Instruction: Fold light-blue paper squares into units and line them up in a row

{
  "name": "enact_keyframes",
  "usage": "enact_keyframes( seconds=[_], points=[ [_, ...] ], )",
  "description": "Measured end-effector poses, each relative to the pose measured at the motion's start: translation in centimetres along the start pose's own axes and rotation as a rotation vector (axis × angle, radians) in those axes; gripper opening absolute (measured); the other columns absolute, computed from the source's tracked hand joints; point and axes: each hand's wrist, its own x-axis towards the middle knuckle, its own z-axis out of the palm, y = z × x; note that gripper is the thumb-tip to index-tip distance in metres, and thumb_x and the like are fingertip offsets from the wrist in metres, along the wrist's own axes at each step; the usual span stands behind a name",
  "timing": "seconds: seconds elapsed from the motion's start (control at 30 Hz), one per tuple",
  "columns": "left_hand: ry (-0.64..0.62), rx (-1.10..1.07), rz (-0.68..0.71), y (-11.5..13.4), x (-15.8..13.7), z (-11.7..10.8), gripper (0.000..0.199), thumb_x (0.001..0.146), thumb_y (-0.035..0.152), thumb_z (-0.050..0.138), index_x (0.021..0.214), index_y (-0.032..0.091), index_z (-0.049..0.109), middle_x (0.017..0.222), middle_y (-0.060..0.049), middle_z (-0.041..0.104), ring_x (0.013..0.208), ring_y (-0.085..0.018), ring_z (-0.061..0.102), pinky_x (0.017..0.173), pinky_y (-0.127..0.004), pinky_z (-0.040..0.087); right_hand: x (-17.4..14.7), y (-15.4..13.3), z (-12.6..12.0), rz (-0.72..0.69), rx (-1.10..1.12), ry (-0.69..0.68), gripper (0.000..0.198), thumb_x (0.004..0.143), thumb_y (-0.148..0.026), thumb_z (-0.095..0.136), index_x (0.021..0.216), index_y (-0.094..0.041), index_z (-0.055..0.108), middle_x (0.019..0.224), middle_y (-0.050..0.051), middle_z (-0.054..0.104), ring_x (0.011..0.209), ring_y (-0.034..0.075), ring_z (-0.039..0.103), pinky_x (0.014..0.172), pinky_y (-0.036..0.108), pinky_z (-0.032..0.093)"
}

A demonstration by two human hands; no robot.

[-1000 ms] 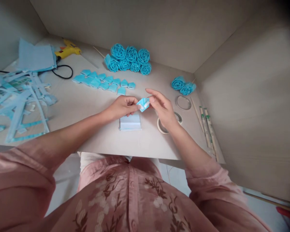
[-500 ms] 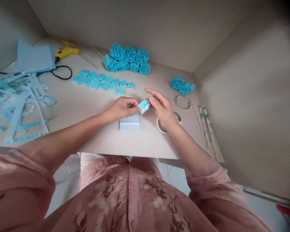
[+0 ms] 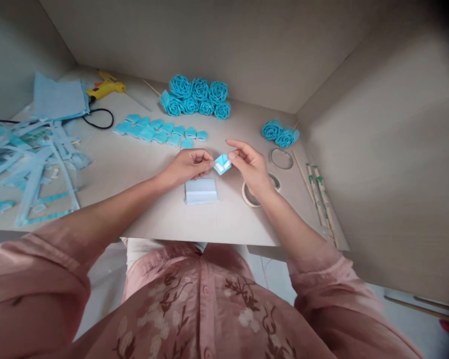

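A small folded blue paper petal (image 3: 223,164) with white strips on its face is held up between my two hands. My left hand (image 3: 192,166) pinches its left corner between thumb and fingers. On the other side, my right hand (image 3: 250,165) grips the right edge, its index finger stretched out above. Below the petal lies a small stack of pale blue paper pieces (image 3: 201,191) on the table (image 3: 164,214). A roll of tape (image 3: 249,196) sits partly hidden behind my right hand and wrist. Rows of folded blue petals (image 3: 160,130) lie beyond my left hand.
Blue paper roses (image 3: 199,89) stand at the back, two more roses (image 3: 280,133) at the right. A tape ring (image 3: 282,158) and wooden sticks (image 3: 320,194) lie at right. Left are paper scraps (image 3: 41,164), a sheet stack (image 3: 60,97) and a yellow glue gun (image 3: 107,87).
The petal has turned to show more of its face and its white strips. My left fingers have shifted to its corner. The whole view has tilted slightly.
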Motion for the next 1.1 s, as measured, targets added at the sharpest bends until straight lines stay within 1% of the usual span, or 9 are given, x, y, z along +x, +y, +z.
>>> enact_keyframes(
  seconds=[0.17, 0.4, 0.53, 0.67, 0.77, 0.87, 0.93, 1.03, 1.1],
  points=[
    [0.06, 0.013, -0.027, 0.2, 0.0, -0.1, 0.012, 0.083, 0.023, 0.067, 0.075, 0.015, 0.063, 0.055, 0.003, 0.055, 0.047, -0.006, 0.046, 0.045, -0.018, 0.037, 0.2, 0.2, -0.2, 0.05, 0.077, 0.017, 0.045, 0.088, -0.058, 0.064, 0.12, -0.027, 0.068, 0.086, 0.002, 0.067, 0.079, 0.016, 0.064, 0.08, 0.034, 0.057],
    [0.083, 0.016, -0.03, 0.1, 0.1, -0.2, 0.013, 0.087, 0.023, 0.064, 0.076, 0.015, 0.064, 0.056, 0.003, 0.055, 0.047, -0.006, 0.046, 0.044, -0.018, 0.037, 0.4, 0.7, -0.3, 0.069, 0.075, -0.037, 0.056, 0.074, -0.056, 0.079, 0.12, -0.027, 0.068, 0.084, -0.001, 0.068, 0.075, 0.015, 0.063, 0.077, 0.031, 0.057],
    [0.279, -0.06, 0.053, 0.7, 0.8, -1.5, 0.015, 0.093, 0.026, 0.057, 0.088, 0.015, 0.066, 0.064, 0.002, 0.058, 0.049, -0.007, 0.05, 0.042, -0.018, 0.037, 1.2, 0.8, -0.6, 0.097, 0.06, -0.023, 0.055, 0.075, -0.051, 0.078, 0.121, -0.024, 0.067, 0.082, -0.001, 0.07, 0.072, 0.013, 0.063, 0.069, 0.028, 0.057],
    [0.516, -0.096, 0.114, 1.0, 1.8, -3.4, 0.013, 0.095, 0.028, 0.056, 0.092, 0.018, 0.062, 0.066, 0.003, 0.056, 0.05, -0.007, 0.049, 0.043, -0.018, 0.035, 3.2, 0.5, -0.3, 0.096, -0.017, -0.121, 0.053, 0.075, -0.041, 0.077, 0.123, -0.021, 0.066, 0.082, -0.001, 0.073, 0.065, 0.011, 0.062, 0.06, 0.024, 0.055],
    [0.575, -0.099, 0.102, 0.6, 2.2, -4.0, 0.011, 0.095, 0.026, 0.054, 0.091, 0.018, 0.061, 0.066, 0.003, 0.055, 0.049, -0.007, 0.048, 0.043, -0.018, 0.033, 5.3, 0.9, 1.2, 0.087, -0.098, -0.16, 0.051, 0.077, -0.033, 0.073, 0.126, -0.019, 0.064, 0.079, -0.001, 0.073, 0.063, 0.011, 0.063, 0.058, 0.023, 0.054],
    [0.556, -0.079, 0.106, -0.2, 2.4, -3.9, 0.013, 0.094, 0.018, 0.049, 0.093, 0.017, 0.062, 0.066, 0.003, 0.055, 0.05, -0.007, 0.047, 0.043, -0.019, 0.032, 7.0, 1.6, 2.9, 0.103, -0.24, -0.144, 0.049, 0.083, -0.025, 0.066, 0.131, -0.017, 0.062, 0.074, 0.0, 0.072, 0.063, 0.014, 0.065, 0.059, 0.025, 0.054],
    [0.535, -0.055, 0.129, -0.6, 2.4, -3.8, 0.016, 0.093, 0.017, 0.047, 0.095, 0.017, 0.063, 0.067, 0.003, 0.055, 0.051, -0.007, 0.047, 0.044, -0.019, 0.033, 7.6, 1.8, 3.3, 0.057, -0.395, -0.134, 0.045, 0.087, -0.022, 0.061, 0.132, -0.015, 0.062, 0.074, 0.002, 0.074, 0.066, 0.016, 0.068, 0.067, 0.028, 0.056],
    [0.521, -0.013, 0.147, -1.1, 2.6, -3.8, 0.018, 0.09, 0.018, 0.048, 0.095, 0.016, 0.064, 0.068, 0.002, 0.056, 0.052, -0.008, 0.047, 0.046, -0.02, 0.033, 7.5, 1.1, 2.4, -0.097, -0.669, -0.111, 0.041, 0.093, -0.021, 0.054, 0.132, -0.017, 0.065, 0.089, 0.007, 0.079, 0.082, 0.021, 0.073, 0.088, 0.035, 0.055],
    [0.512, 0.031, 0.144, -1.3, 2.8, -3.9, 0.019, 0.086, 0.017, 0.049, 0.095, 0.017, 0.066, 0.069, 0.002, 0.057, 0.054, -0.009, 0.048, 0.049, -0.02, 0.035, 6.8, 0.1, 0.8, -0.144, -0.767, -0.092, 0.041, 0.095, -0.023, 0.051, 0.133, -0.018, 0.065, 0.099, 0.009, 0.08, 0.088, 0.023, 0.074, 0.091, 0.037, 0.054]
  ],
)
